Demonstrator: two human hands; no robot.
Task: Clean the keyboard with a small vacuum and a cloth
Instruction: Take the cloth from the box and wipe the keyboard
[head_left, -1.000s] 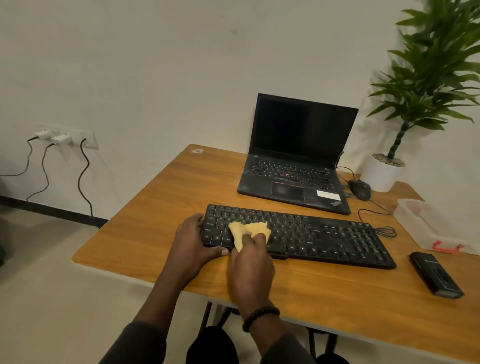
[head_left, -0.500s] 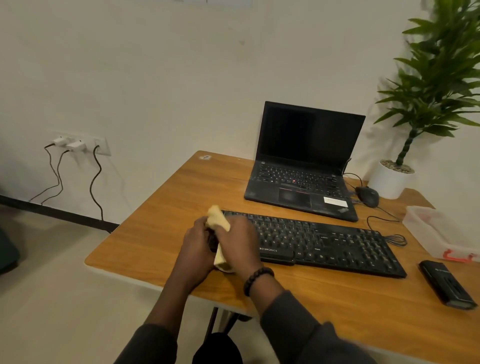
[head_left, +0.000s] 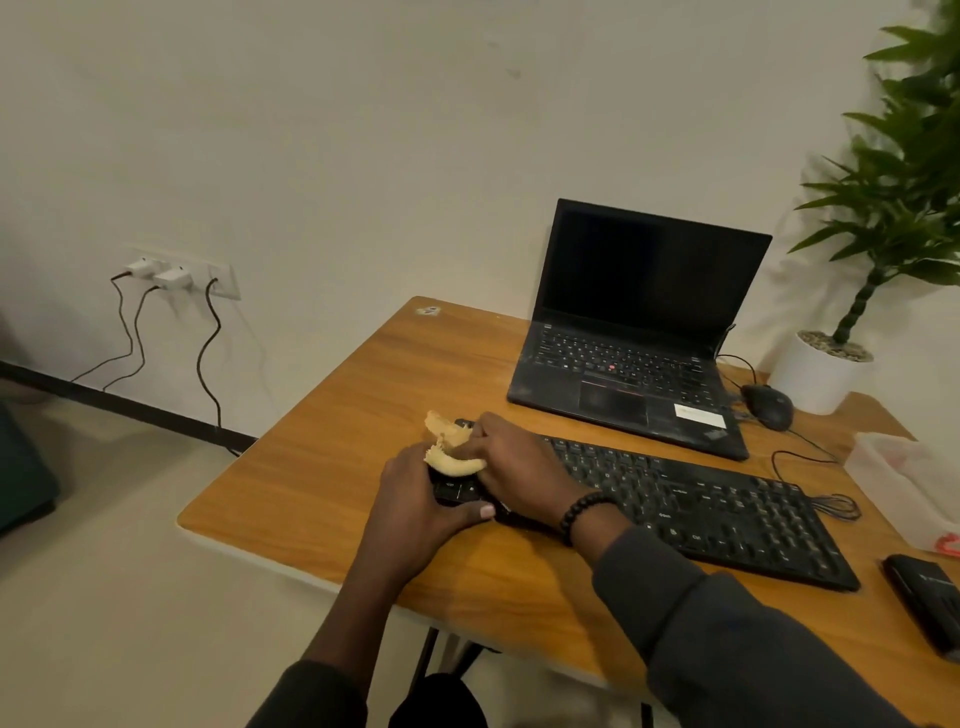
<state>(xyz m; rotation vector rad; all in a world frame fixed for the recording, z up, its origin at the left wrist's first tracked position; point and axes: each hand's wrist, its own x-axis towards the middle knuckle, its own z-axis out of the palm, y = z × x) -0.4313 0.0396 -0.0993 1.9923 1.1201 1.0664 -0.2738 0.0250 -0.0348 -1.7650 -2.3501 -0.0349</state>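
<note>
Keyboard (head_left: 701, 512) corner under both hands

**Surfaces and finishes on the desk**

The desk (head_left: 332, 457) is wood-grain, warm orange-brown, smooth with a soft sheen. The keyboard (head_left: 701, 512) is black plastic, matt, its keycaps faintly shiny at the edges. The cloth (head_left: 451, 451) is pale yellow, soft and crumpled, with a frayed edge. The laptop (head_left: 631, 364) has a matt black shell, dusty on the palm rest, and a glossy dark screen. The mouse (head_left: 769, 406) is smooth black plastic. The pot (head_left: 818, 376) is plain white and matt. The box (head_left: 906, 486) is translucent plastic.
</note>
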